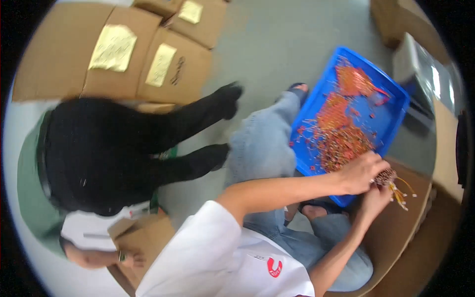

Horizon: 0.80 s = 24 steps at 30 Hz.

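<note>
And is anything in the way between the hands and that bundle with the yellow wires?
Nothing that I can see. The left hand and the right hand both touch the bundle. The blue tray is near them, but not in between.

Bright, soft blur, bowed edges, black corners
</note>
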### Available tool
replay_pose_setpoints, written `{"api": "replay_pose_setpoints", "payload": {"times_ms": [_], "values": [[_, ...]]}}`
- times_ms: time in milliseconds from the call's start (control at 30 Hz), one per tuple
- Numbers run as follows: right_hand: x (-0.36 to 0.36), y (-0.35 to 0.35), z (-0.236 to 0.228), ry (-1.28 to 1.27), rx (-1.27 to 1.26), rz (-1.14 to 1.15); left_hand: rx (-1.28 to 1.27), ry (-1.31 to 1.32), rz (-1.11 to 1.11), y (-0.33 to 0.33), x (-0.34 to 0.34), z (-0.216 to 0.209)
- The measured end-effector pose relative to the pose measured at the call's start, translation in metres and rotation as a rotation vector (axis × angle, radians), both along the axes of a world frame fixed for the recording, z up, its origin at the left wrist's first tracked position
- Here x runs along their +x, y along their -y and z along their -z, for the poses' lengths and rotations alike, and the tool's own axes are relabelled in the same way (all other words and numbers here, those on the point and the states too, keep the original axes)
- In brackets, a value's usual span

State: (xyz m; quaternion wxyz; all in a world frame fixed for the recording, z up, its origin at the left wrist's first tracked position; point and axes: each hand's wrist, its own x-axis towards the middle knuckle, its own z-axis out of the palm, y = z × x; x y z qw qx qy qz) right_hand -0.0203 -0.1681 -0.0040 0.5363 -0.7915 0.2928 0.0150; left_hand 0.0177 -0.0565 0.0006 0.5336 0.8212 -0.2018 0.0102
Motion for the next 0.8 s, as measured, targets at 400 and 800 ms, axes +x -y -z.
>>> {"api": "replay_pose_setpoints", "payload": {"times_ms": [400, 800], "values": [[0.001, -0.010, -0.039, -0.006, -0.053, 0.043, -0.317, -0.806, -0.173, -0.026, 0.019, -0.010], [-0.012, -0.019, -0.042, 0.395, 0.544, 0.031, -0.272, -0.786, -0.030, -0.065, 0.011, -0.008]]}}
